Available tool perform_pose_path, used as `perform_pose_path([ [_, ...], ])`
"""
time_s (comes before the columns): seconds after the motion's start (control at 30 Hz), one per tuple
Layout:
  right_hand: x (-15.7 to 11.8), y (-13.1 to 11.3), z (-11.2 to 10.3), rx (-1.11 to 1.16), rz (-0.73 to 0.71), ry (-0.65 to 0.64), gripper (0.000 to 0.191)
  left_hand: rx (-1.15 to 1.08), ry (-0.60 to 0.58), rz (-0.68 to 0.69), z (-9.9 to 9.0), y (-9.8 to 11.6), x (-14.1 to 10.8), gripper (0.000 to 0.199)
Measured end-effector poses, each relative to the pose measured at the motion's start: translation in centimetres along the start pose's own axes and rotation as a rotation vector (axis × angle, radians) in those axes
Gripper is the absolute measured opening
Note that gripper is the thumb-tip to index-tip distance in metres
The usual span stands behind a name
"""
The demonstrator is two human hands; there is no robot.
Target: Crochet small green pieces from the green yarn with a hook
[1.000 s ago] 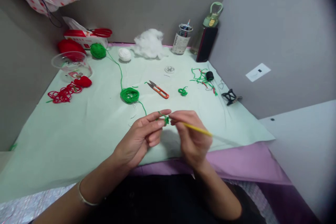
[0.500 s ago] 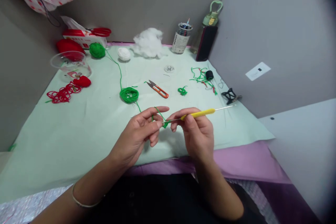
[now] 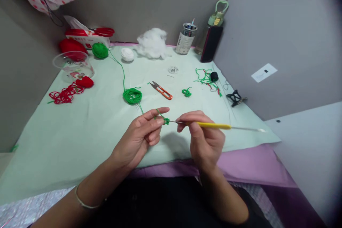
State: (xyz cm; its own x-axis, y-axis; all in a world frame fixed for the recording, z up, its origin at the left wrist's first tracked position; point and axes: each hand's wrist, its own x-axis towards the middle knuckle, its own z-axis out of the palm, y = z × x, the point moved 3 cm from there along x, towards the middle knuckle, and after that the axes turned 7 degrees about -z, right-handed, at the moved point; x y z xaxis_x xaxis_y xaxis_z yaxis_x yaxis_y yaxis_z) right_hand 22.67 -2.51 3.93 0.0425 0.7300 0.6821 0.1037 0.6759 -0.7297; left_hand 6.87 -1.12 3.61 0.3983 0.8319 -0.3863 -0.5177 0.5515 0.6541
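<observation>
I am pinching a small green crochet piece point(image 3: 167, 121) between the thumb and index finger of my left hand point(image 3: 140, 131), and it is poking out just past their tips toward my right hand point(image 3: 207, 140). These 2 fingers are closing firmly on it, the index stretching straight beyond the thumb with a green strand point(image 3: 158, 112) passing over it, while my other left fingers are curling loosely below. My right fingers are closing around the yellow handle of a crochet hook point(image 3: 213, 125), whose thin metal shaft is reaching into the piece; I cannot tell whether its tip is sitting inside a loop.

The piece is hanging above the bench point(image 3: 93, 139), on my side of the orange snips point(image 3: 161, 91). A green yarn coil point(image 3: 132, 96) is lying left of the snips, a small green tangle point(image 3: 186, 92) is lying right of them, and white stuffing point(image 3: 152, 43) is resting beyond them.

Compared with 0.5 seconds ago, the hook is lying nearly level, its free end dipping slightly, where it was slanting upward to the right. My right fingers are sitting farther from my left ones, and the strand between index finger and piece is running shorter. The snips, coil and tangle are staying put.
</observation>
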Motion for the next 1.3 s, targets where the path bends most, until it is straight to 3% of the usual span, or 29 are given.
perform_pose_path([
  [0.1,0.4,0.4,0.4,0.114,0.082,-0.017,0.019,0.072,-0.011,0.036,0.3,-0.1,0.0,0.034],
  [0.2,0.2,0.5,0.6,0.049,0.057,-0.049,0.019,0.165,-0.021,0.068,0.3,-0.3,0.0,0.032],
  [0.33,-0.6,0.2,0.7,-0.163,-0.082,-0.1,0.032,0.198,0.034,0.132,0.1,-0.3,0.0,0.033],
  [0.47,-1.0,-0.2,0.8,-0.372,-0.254,-0.147,0.043,0.059,0.027,0.029,0.0,-0.5,0.3,0.04],
  [0.57,-0.4,0.2,0.2,-0.208,-0.104,-0.04,0.029,-0.02,-0.026,-0.059,-0.2,-0.4,0.4,0.035],
  [0.67,0.2,1.0,-0.4,0.106,0.139,0.095,0.019,-0.02,-0.034,-0.036,-0.3,-0.1,0.5,0.026],
  [0.73,0.3,1.3,-0.3,0.254,0.225,0.099,0.018,0.03,-0.035,-0.004,-0.1,-0.1,0.4,0.025],
  [0.9,0.2,1.0,0.3,0.125,0.178,0.006,0.016,0.158,-0.036,0.042,0.4,-0.3,0.3,0.027],
  [1.3,0.3,0.6,0.1,0.065,0.104,0.024,0.019,0.21,0.017,0.059,0.0,0.1,0.1,0.025],
])
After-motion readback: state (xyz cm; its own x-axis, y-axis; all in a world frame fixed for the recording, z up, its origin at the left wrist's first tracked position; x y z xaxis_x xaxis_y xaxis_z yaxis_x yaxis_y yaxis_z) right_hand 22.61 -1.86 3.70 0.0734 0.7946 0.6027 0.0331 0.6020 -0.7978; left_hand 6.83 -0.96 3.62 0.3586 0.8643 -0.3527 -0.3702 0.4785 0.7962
